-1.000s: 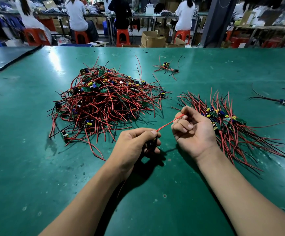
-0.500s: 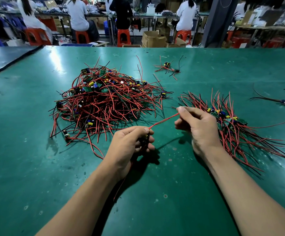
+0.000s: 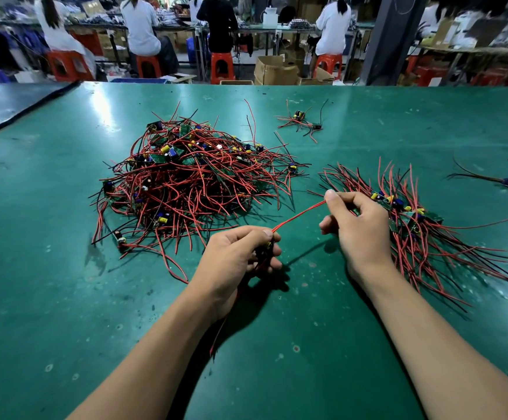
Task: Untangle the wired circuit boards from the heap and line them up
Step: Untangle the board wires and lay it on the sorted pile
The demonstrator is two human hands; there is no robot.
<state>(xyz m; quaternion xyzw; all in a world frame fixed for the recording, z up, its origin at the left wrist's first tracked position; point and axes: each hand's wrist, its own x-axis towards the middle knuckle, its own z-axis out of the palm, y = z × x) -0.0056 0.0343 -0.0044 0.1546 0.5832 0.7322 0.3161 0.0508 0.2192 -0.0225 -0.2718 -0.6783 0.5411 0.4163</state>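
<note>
Your left hand [image 3: 237, 256] curled round a small circuit board [image 3: 265, 249] above the green desk [image 3: 64, 298], your right hand [image 3: 358, 228] pinching its red wire [image 3: 298, 216] stretched straight between them, tangled heap [image 3: 192, 183] beyond your left hand, lined-up boards [image 3: 422, 234] beside your right.

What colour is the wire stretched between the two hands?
The wire is red; the head view shows it best.

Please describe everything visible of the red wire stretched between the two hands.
The red wire is thin, with a smooth plastic-looking coat. It runs straight and taut above the green table, rising from the left hand, which grips a small dark board, to the right hand, which pinches its far end.
</note>
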